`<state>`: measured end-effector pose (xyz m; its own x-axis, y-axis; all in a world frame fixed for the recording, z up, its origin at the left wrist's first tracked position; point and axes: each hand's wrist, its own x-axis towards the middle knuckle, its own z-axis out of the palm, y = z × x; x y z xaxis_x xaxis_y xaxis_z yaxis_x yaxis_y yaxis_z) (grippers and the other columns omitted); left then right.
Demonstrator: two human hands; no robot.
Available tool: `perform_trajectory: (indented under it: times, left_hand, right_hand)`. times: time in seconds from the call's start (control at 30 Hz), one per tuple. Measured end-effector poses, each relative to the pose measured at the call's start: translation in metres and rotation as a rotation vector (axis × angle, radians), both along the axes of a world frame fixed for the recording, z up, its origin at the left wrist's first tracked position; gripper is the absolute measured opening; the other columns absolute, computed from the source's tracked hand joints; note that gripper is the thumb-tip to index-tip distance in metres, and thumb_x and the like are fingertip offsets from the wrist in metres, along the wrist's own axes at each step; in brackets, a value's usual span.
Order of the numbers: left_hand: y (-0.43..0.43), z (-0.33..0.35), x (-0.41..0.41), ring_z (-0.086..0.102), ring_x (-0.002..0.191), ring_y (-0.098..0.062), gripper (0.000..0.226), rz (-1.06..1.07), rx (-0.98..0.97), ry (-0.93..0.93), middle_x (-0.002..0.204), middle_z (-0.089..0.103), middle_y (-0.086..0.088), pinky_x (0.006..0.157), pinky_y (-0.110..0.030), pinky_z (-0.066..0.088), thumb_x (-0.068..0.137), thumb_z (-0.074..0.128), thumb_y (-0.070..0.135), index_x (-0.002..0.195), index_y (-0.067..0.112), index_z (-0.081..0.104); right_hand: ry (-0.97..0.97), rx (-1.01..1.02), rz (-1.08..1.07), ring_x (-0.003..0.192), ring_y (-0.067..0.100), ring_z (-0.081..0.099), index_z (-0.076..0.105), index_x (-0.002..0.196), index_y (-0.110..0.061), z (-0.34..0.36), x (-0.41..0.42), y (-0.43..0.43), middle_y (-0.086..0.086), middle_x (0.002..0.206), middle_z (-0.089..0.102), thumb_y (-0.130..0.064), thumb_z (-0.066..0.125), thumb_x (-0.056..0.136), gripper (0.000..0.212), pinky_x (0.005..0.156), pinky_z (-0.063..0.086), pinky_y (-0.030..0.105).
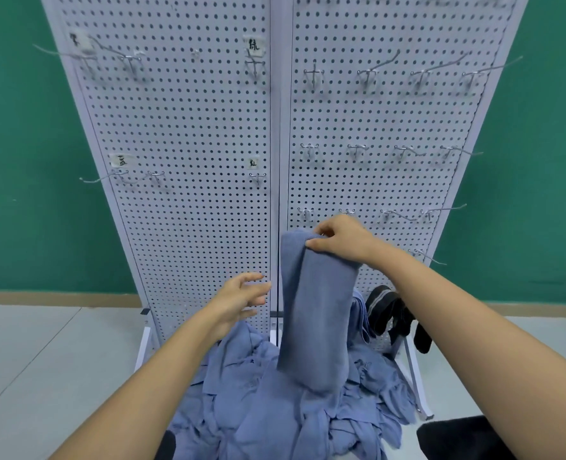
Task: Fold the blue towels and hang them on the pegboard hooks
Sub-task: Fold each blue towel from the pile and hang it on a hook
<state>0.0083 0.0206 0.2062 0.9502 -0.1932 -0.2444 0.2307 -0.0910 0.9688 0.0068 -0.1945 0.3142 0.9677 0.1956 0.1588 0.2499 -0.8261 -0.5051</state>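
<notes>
While pinching folded blue towel [318,310] at its top with right hand [338,239], above towel pile [241,393] at pegboard [192,227] foot, with left hand [241,300] spread, empty: risks unfolding or missing hook [306,212] through loose pinch.

Labels [254,48] are unreadably blurred; towel pile [268,410] is cropped below.

Two bare arms fill the lower frame: the left forearm [148,393] and the right forearm [474,343] are both uncovered from the wrist back to the picture's edge. The left hand [241,302] and the right hand [341,240] are bare as well, their knuckles and finger joints plain under flat, even room light. Black fabric [457,439] shows at the bottom edge beside the arms; whether it is the person's clothing cannot be told.
</notes>
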Motion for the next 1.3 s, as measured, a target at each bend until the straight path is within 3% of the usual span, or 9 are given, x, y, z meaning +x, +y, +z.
perform_trajectory:
  times: [0.17, 0.3, 0.43, 0.5, 0.67, 0.8, 0.9, 1.1, 1.3]
  left_hand:
    - [-0.004, -0.05, -0.017, 0.06, 0.071, -0.015, 0.033, 0.084, -0.072, 0.25, 0.095, 0.065, -0.002, 0.063, -0.027, 0.051, 0.086, 0.07, 0.025, 0.113, 0.012, 0.055]
    - [-0.015, -0.078, -0.04, 0.047, 0.063, -0.021, 0.048, 0.066, -0.286, 0.494, 0.075, 0.05, -0.006, 0.063, -0.032, 0.045, 0.062, 0.079, 0.05, 0.086, 0.013, 0.062]
    - [-0.032, -0.091, -0.055, 0.061, 0.091, -0.035, 0.061, 0.037, -0.783, 0.727, 0.102, 0.068, -0.018, 0.073, -0.044, 0.053, 0.072, 0.069, 0.056, 0.1, 0.002, 0.07]
    - [-0.04, -0.087, -0.054, 0.067, 0.083, -0.032, 0.049, 0.056, -0.875, 0.676, 0.099, 0.071, -0.015, 0.068, -0.039, 0.054, 0.075, 0.068, 0.048, 0.097, 0.005, 0.073]
    - [-0.032, -0.064, -0.033, 0.069, 0.056, -0.027, 0.016, 0.166, -0.672, 0.522, 0.069, 0.07, -0.018, 0.044, -0.033, 0.053, 0.085, 0.064, 0.017, 0.087, 0.001, 0.065]
    - [-0.004, -0.052, -0.008, 0.067, 0.091, -0.03, 0.033, 0.138, -0.4, 0.356, 0.094, 0.073, -0.016, 0.072, -0.041, 0.057, 0.085, 0.067, 0.021, 0.111, 0.002, 0.064]
    - [0.015, -0.037, 0.005, 0.066, 0.099, -0.031, 0.049, 0.067, -0.209, 0.199, 0.11, 0.07, -0.018, 0.078, -0.041, 0.055, 0.072, 0.073, 0.021, 0.115, 0.0, 0.064]
    - [0.04, -0.012, 0.022, 0.069, 0.089, -0.021, 0.019, 0.004, -0.139, -0.025, 0.104, 0.071, -0.014, 0.072, -0.03, 0.058, 0.088, 0.059, 0.001, 0.106, 0.004, 0.064]
    - [0.04, -0.006, 0.024, 0.07, 0.075, -0.018, 0.051, 0.035, -0.173, -0.06, 0.086, 0.073, -0.01, 0.059, -0.023, 0.057, 0.093, 0.034, -0.015, 0.074, 0.007, 0.076]
  right_hand:
    - [0.022, 0.225, -0.037, 0.065, 0.015, 0.045, 0.056, 0.068, -0.007, 0.035, -0.016, 0.001, 0.004, 0.07, 0.051, -0.026, 0.065, 0.088, 0.029, 0.058, 0.035, 0.024]
    - [0.021, 0.447, -0.074, 0.063, 0.013, 0.055, 0.066, 0.083, -0.004, 0.066, -0.03, -0.014, 0.003, 0.071, 0.06, -0.027, 0.067, 0.088, 0.024, 0.056, 0.044, 0.022]
    - [0.033, 0.745, -0.116, 0.056, 0.007, 0.063, 0.069, 0.09, -0.004, 0.078, -0.042, -0.04, 0.002, 0.073, 0.067, -0.023, 0.067, 0.089, 0.02, 0.051, 0.051, 0.018]
    - [0.075, 0.863, -0.164, 0.055, 0.008, 0.064, 0.067, 0.09, -0.003, 0.071, -0.044, -0.058, 0.004, 0.074, 0.067, -0.021, 0.066, 0.09, 0.018, 0.05, 0.052, 0.019]
    - [0.14, 0.92, -0.393, 0.069, 0.017, 0.064, 0.065, 0.088, 0.0, 0.021, -0.041, -0.114, 0.013, 0.085, 0.068, -0.018, 0.066, 0.088, 0.019, 0.05, 0.053, 0.021]
    - [0.225, 0.743, -0.423, 0.069, 0.017, 0.054, 0.062, 0.088, 0.001, -0.026, -0.046, -0.155, 0.013, 0.083, 0.059, -0.021, 0.066, 0.088, 0.022, 0.054, 0.047, 0.024]
    - [0.305, 0.618, -0.393, 0.074, 0.022, 0.049, 0.062, 0.087, -0.004, -0.045, -0.05, -0.177, 0.013, 0.083, 0.056, -0.023, 0.068, 0.087, 0.02, 0.059, 0.04, 0.029]
    - [0.336, 0.586, -0.256, 0.079, 0.024, 0.055, 0.065, 0.106, -0.009, -0.052, -0.053, -0.195, 0.016, 0.088, 0.064, -0.009, 0.065, 0.089, 0.017, 0.067, 0.049, 0.03]
    - [0.133, 0.724, -0.292, 0.068, 0.011, 0.064, 0.063, 0.082, -0.001, -0.055, -0.053, -0.189, 0.007, 0.083, 0.067, 0.01, 0.048, 0.093, 0.021, 0.059, 0.053, 0.015]
